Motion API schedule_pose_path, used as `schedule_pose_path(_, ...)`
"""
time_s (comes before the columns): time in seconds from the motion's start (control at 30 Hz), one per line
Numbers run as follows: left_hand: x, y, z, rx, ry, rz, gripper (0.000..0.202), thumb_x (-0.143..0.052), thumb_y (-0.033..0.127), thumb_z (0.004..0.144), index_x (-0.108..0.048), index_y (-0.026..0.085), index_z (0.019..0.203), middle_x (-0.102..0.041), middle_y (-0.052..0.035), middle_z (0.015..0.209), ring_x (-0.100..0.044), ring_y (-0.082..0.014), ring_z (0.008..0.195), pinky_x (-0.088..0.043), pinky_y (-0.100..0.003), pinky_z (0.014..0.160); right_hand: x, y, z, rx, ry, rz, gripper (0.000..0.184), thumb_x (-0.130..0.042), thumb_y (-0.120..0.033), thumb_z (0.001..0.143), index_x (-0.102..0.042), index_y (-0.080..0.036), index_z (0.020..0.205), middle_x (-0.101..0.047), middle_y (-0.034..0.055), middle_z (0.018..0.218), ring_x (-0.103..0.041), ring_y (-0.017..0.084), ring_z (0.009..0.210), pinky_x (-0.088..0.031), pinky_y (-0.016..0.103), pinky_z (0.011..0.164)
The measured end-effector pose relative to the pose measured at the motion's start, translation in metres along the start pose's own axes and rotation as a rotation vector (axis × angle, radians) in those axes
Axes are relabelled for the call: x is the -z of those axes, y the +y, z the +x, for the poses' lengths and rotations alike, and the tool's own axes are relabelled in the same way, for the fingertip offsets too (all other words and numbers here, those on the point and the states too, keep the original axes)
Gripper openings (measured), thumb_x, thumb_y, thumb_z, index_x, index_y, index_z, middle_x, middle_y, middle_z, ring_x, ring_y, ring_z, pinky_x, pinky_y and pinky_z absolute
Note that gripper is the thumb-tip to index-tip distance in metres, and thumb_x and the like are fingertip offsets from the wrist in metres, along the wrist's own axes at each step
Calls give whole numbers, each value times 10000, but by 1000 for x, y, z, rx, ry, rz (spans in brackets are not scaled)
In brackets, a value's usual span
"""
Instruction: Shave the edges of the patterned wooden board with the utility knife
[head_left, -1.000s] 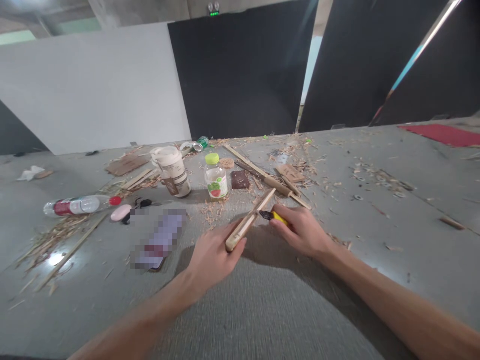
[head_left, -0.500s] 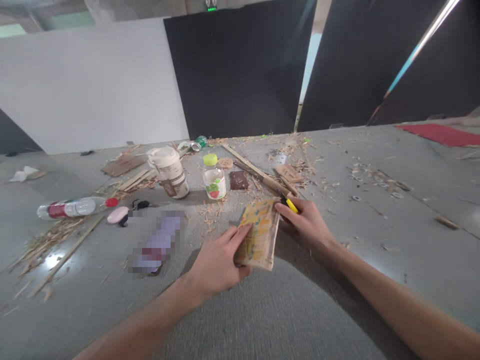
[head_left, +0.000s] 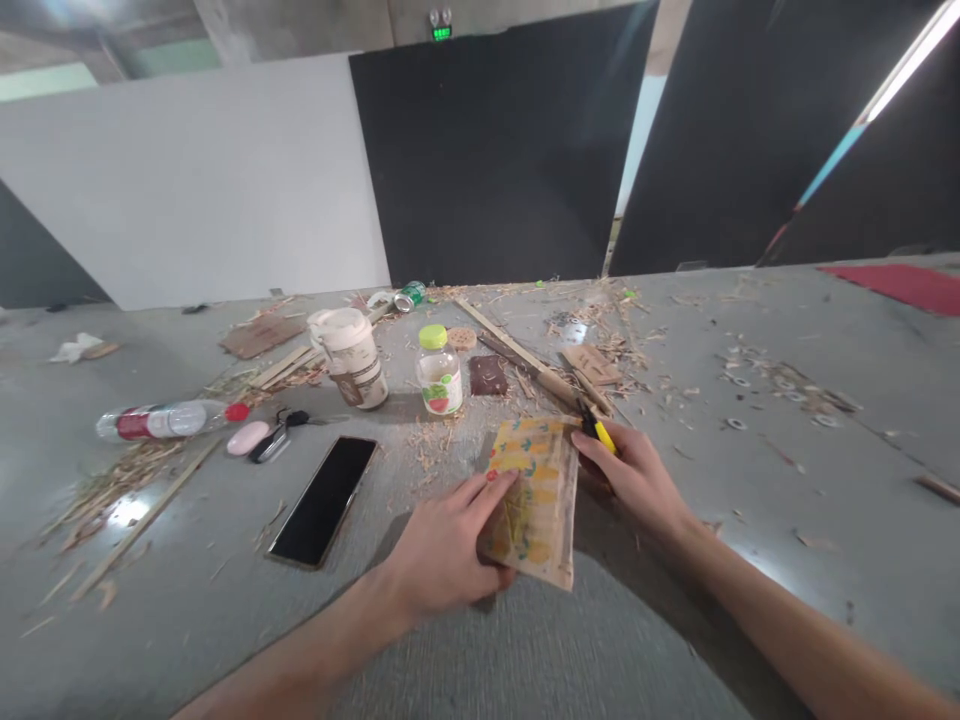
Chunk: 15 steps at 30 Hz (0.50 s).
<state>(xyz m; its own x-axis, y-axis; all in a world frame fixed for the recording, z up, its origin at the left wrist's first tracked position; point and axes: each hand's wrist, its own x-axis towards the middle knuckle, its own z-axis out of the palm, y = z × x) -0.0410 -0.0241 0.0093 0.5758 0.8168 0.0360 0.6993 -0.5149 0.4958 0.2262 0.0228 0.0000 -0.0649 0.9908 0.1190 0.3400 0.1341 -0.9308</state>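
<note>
Between my hands is a thin, flat panel (head_left: 536, 500) with a yellow printed pattern on a pale, wood-like surface, its face tilted up toward me. My left hand (head_left: 454, 540) grips its left side, thumb underneath and fingers across the front. In my right hand (head_left: 637, 475) is a small yellow-and-black cutter (head_left: 598, 428), its dark end pointing up and away. That hand's thumb rests at the panel's upper right corner, and its other fingers are mostly hidden.
A dark-screened phone (head_left: 324, 503), a white cup (head_left: 349, 358), a green-capped jar (head_left: 439, 372) and a plastic bottle (head_left: 169, 420) lie or stand around. Beyond my hands are a brown square (head_left: 488, 375), wooden strips (head_left: 517, 350) and scattered shavings. Black panels (head_left: 495, 150) stand behind.
The view has shifted, so everything sits slightly lower and further right. The panel's patterned face has turned more toward me. Both hands keep their holds.
</note>
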Motion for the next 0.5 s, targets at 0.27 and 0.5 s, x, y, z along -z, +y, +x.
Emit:
schedule_pose_path(0.27,5,-3,-1,-7,-10,-25,1070,-870,483,674,-305,327,1569,-575,-75,1331,-629,-317,1153,-573,-496,921,3,-3,-2,18,20,-44,448,-564,-587,948,-494,-203,728,-397,-38,644,-353,111,590,-281,260,517)
schedule_pose_path(0.5,-1,-9,-2,-87,85,-46,1108,-877,553,682,-233,370,1565,-596,-96,1248,-654,-326,1082,-605,-492,843,9,14,-5,38,119,-100,377,-604,-544,916,-619,-199,764,-534,-4,670,-473,153,626,-398,268,566)
